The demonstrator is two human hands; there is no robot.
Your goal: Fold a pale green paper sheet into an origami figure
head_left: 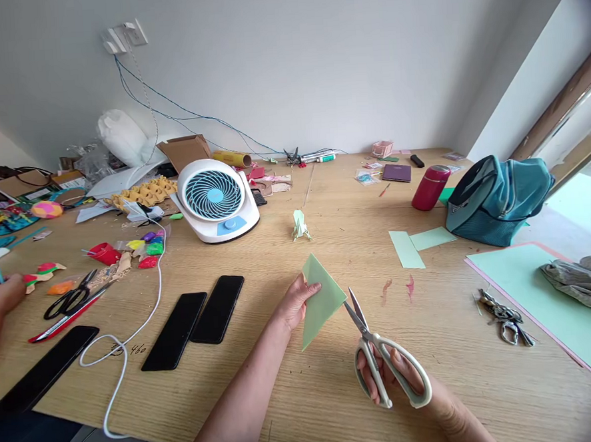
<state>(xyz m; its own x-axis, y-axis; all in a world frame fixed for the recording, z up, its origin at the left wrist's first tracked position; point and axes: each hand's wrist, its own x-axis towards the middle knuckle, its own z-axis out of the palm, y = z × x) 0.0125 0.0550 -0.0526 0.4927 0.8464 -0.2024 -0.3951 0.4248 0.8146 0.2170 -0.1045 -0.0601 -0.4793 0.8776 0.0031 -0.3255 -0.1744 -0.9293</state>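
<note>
My left hand point(295, 301) pinches a folded piece of light green paper point(323, 299) by its left side, thumb on top. The paper is held up over the table and comes to a point on the right. My right hand point(395, 371) has its fingers through the handles of a pair of scissors point(365, 333) with pale grips. Their blades stand apart, tips close to the paper's right corner; whether they touch it I cannot tell. Beyond the paper, a small pale green paper figure point(300, 226) stands on the table.
Two green paper strips point(407, 249) lie to the right, near a teal bag point(499, 198) and a red flask point(430, 187). Keys point(504, 315) rest at the right. Phones point(175, 332), a white cable point(127, 344) and a fan point(217, 199) are on the left. Another person's hand point(2, 292) is at far left.
</note>
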